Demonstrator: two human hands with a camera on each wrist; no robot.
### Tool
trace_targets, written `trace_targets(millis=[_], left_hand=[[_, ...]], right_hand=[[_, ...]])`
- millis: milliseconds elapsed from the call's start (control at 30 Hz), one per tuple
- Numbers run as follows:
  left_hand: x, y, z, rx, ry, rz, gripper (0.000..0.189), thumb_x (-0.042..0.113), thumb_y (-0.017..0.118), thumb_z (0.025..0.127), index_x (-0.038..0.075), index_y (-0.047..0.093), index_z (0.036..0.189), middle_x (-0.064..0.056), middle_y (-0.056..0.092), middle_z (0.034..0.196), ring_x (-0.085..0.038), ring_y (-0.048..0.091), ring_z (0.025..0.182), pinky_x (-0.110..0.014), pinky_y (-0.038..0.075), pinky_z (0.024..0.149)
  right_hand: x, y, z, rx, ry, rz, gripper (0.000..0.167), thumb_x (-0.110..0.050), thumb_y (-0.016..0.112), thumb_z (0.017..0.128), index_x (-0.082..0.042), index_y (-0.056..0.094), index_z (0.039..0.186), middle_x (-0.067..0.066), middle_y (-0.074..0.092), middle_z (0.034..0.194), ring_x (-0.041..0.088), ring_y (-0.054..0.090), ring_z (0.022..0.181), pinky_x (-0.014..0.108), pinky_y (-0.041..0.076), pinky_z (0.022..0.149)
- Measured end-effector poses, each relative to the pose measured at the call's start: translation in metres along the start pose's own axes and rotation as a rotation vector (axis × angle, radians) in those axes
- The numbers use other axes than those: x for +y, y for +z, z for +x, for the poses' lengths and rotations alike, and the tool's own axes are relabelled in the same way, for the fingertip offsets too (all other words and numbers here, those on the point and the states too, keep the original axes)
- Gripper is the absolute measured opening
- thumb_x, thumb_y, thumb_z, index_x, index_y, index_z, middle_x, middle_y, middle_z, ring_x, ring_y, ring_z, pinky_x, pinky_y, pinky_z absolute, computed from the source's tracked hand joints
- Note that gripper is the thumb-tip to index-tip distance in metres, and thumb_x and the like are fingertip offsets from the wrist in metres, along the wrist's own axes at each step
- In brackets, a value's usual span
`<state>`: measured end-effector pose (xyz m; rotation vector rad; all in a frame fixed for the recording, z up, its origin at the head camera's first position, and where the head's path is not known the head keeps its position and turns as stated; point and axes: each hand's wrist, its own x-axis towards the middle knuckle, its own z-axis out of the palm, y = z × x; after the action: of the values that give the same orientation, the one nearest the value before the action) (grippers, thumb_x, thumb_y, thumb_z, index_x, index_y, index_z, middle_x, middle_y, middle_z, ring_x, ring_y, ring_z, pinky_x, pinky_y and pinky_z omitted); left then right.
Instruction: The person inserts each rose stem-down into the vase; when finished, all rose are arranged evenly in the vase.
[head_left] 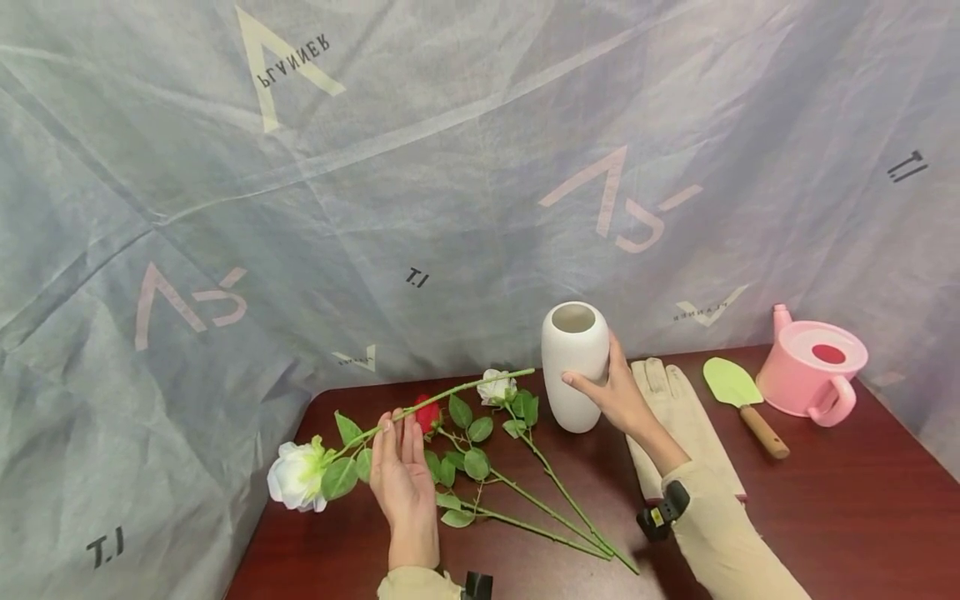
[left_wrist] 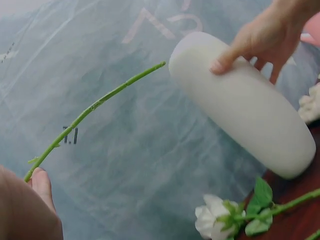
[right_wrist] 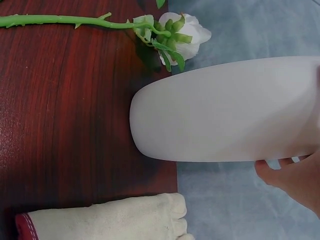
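Observation:
My left hand (head_left: 405, 483) pinches the green stem of a white artificial rose (head_left: 298, 477). Its bloom points left, and the bare stem end (left_wrist: 161, 64) reaches toward the top of a white vase (head_left: 576, 367). Around the vase's right side, my right hand (head_left: 618, 396) grips it with the thumb across the front. The vase stands upright, its mouth facing up. Between the hands lie a red rose (head_left: 427, 414) and a second white rose (head_left: 497, 387), partly overlapped by the held stem in the head view.
Cream work gloves (head_left: 690, 433) lie under my right forearm. To their right are a green trowel (head_left: 731, 382) with a wooden handle and a pink watering can (head_left: 810, 371). A grey cloth (head_left: 450, 208) hangs behind the dark red table (head_left: 847, 500).

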<state>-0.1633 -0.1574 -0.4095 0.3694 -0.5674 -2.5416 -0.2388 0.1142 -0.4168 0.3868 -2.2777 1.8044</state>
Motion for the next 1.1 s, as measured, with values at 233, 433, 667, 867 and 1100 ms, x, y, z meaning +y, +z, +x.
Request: trace_targets(millis=[233, 433, 667, 867, 1100], left_hand=[[-0.009, 0.023, 0.003, -0.003, -0.017, -0.013, 0.014, 0.011, 0.061, 0.091, 0.003, 0.067, 0.101, -0.012, 0.066, 0.103, -0.023, 0.064, 0.098, -0.032, 0.044, 0.093], [-0.016, 0.042, 0.004, -0.036, -0.013, 0.016, 0.023, 0.013, 0.058, 0.093, 0.001, 0.061, 0.113, -0.011, 0.064, 0.107, -0.023, 0.062, 0.101, -0.032, 0.044, 0.093], [-0.021, 0.059, 0.009, -0.063, -0.013, 0.038, 0.025, 0.015, 0.059, 0.092, 0.001, 0.061, 0.113, -0.012, 0.062, 0.111, -0.023, 0.062, 0.102, -0.031, 0.047, 0.089], [-0.029, 0.073, 0.011, -0.102, 0.005, 0.081, 0.024, 0.016, 0.059, 0.093, 0.002, 0.062, 0.112, -0.014, 0.062, 0.112, -0.024, 0.062, 0.101, -0.031, 0.048, 0.087], [-0.037, 0.085, 0.011, -0.144, 0.014, 0.130, 0.026, 0.016, 0.058, 0.094, 0.001, 0.061, 0.115, -0.013, 0.062, 0.110, -0.025, 0.063, 0.100, -0.031, 0.048, 0.087]], right_hand=[[0.000, 0.000, -0.001, -0.005, 0.013, -0.009, 0.093, -0.011, 0.071, 0.083, -0.008, 0.005, 0.149, 0.023, 0.022, 0.144, 0.040, 0.033, 0.124, 0.060, 0.029, 0.096], [-0.001, 0.001, -0.002, -0.004, 0.012, -0.022, 0.093, -0.011, 0.071, 0.083, -0.007, 0.005, 0.148, 0.024, 0.021, 0.145, 0.040, 0.031, 0.125, 0.060, 0.029, 0.096], [0.001, 0.003, -0.004, -0.015, 0.019, -0.011, 0.094, -0.012, 0.071, 0.084, -0.007, 0.003, 0.148, 0.023, 0.019, 0.146, 0.040, 0.030, 0.127, 0.060, 0.029, 0.097], [0.002, 0.002, -0.003, -0.005, 0.018, -0.012, 0.094, -0.013, 0.071, 0.084, -0.007, 0.004, 0.148, 0.023, 0.019, 0.146, 0.040, 0.030, 0.127, 0.060, 0.028, 0.097], [-0.001, 0.001, -0.002, 0.002, 0.020, -0.029, 0.093, -0.012, 0.071, 0.084, -0.007, 0.004, 0.149, 0.024, 0.018, 0.146, 0.041, 0.030, 0.126, 0.060, 0.028, 0.097]])
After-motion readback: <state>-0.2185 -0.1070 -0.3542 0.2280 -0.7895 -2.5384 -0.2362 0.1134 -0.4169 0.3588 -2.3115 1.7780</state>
